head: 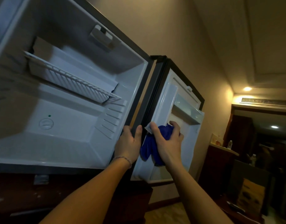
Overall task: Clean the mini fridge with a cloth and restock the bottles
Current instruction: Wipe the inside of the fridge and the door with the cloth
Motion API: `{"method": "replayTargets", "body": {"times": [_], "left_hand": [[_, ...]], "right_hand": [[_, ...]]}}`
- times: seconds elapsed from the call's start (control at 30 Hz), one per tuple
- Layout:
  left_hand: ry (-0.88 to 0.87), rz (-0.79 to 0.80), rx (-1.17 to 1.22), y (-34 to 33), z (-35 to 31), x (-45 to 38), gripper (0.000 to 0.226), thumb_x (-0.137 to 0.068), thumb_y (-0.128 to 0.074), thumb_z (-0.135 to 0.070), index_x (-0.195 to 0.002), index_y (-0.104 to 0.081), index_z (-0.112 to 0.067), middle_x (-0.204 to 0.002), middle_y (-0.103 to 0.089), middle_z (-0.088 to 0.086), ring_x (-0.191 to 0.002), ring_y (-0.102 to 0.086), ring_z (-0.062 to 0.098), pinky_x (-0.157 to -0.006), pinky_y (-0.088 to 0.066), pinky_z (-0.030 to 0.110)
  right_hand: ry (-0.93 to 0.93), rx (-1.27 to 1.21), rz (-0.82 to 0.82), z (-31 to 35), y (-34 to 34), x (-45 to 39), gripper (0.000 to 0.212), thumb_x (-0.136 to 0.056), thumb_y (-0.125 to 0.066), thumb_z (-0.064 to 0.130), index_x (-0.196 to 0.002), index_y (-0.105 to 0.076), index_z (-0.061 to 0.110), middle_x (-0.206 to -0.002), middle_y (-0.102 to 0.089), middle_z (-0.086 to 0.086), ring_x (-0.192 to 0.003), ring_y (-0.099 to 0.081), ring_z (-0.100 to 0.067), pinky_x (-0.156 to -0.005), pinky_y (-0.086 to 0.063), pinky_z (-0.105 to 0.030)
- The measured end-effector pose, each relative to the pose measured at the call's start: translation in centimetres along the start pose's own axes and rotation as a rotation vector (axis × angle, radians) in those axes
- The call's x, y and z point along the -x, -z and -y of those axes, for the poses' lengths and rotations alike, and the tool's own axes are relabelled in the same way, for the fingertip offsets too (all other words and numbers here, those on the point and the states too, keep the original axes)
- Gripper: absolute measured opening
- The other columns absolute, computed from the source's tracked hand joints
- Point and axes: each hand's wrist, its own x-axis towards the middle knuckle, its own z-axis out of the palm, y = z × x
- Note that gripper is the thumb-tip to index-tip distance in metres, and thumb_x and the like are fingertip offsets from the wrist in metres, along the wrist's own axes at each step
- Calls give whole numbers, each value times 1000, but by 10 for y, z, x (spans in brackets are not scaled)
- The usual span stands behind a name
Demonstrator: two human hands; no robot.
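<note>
The mini fridge [71,126] stands open, its white inside bare apart from a wire shelf [71,80]. Its door [186,139] swings out to the right, with a clear door shelf [187,109] near the top. My left hand [131,139] grips the fridge's dark right front edge, thumb on the outer side. My right hand [168,143] holds a bunched blue cloth [153,147] against the door's inner lining, just below the door shelf. Part of the cloth hangs down under my palm. Two small bottles [230,144] stand far off on a counter at the right.
The fridge sits in a dark wooden cabinet [42,196]. A beige wall runs behind the door. To the right are a counter [224,149], a dark mirror or doorway and a brown cardboard box [250,196] on the floor. A thermostat dial [46,123] sits on the fridge's back wall.
</note>
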Motion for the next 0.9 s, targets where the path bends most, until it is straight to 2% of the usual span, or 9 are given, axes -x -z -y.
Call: {"method": "replayTargets", "body": {"times": [0.1,0.17,0.23,0.33,0.4,0.57,0.67,0.77,0.9], "left_hand": [[0,-8,-1,-1,2,-2,65,-95,-30,-65,-130,-45,-12,-114,-65,11,-100,-63,28,-74,-45,35],[-4,-16,6,-2,3,-2,66,-94,-29,-66,-128,-46,-12,-113,-66,11,-100,-63,28,-77,-49,37],[-3,-23,13,-3,4,-2,67,-93,-30,-66,-128,-46,-12,-115,-65,12,-101,-63,29,-79,-49,37],[7,-22,19,-4,4,-2,66,-95,-31,-65,-132,-45,-12,-116,-65,12,-102,-62,27,-76,-44,33],[13,-20,15,-4,4,-2,66,-96,-32,-64,-133,-45,-11,-115,-64,11,-101,-61,27,-74,-41,31],[5,-18,24,-3,5,-1,67,-95,-30,-66,-131,-45,-12,-112,-64,10,-96,-61,25,-73,-41,31],[0,-14,26,-2,4,-1,66,-95,-31,-66,-129,-46,-12,-110,-64,9,-93,-60,23,-73,-42,32],[2,-8,25,-1,4,-1,65,-95,-31,-67,-128,-47,-13,-109,-64,8,-88,-56,19,-72,-42,31],[-4,-14,12,-2,6,-3,64,-93,-30,-68,-123,-49,-14,-104,-65,6,-88,-59,21,-69,-40,31]], "right_hand": [[7,87,-63,4,-5,0,75,-78,-40,87,-140,-24,48,-141,-27,2,-122,-46,-28,-94,-47,-47],[58,164,-126,5,-9,3,62,-86,-35,80,-139,-23,51,-139,-26,1,-117,-48,-28,-89,-46,-46],[118,231,-179,1,-14,8,52,-93,-40,69,-139,-24,51,-138,-25,1,-112,-49,-25,-85,-48,-44],[184,277,-209,-10,-17,15,50,-95,-50,59,-137,-27,46,-136,-29,0,-105,-53,-23,-78,-52,-41],[193,250,-209,-17,-18,19,50,-94,-56,54,-134,-27,43,-131,-35,1,-98,-55,-21,-72,-49,-34],[248,253,-166,-26,-16,25,57,-92,-65,43,-137,-30,39,-129,-37,3,-95,-46,-11,-73,-44,-26],[286,259,-122,-24,-11,22,60,-90,-70,34,-138,-35,36,-131,-36,4,-97,-43,-7,-73,-38,-16],[348,298,-120,-14,-6,8,58,-89,-70,31,-136,-37,37,-131,-37,3,-98,-46,-10,-76,-44,-23],[378,259,-249,17,-1,-30,58,-88,-72,29,-135,-39,31,-134,-36,-2,-103,-42,-9,-79,-42,-27]]}}
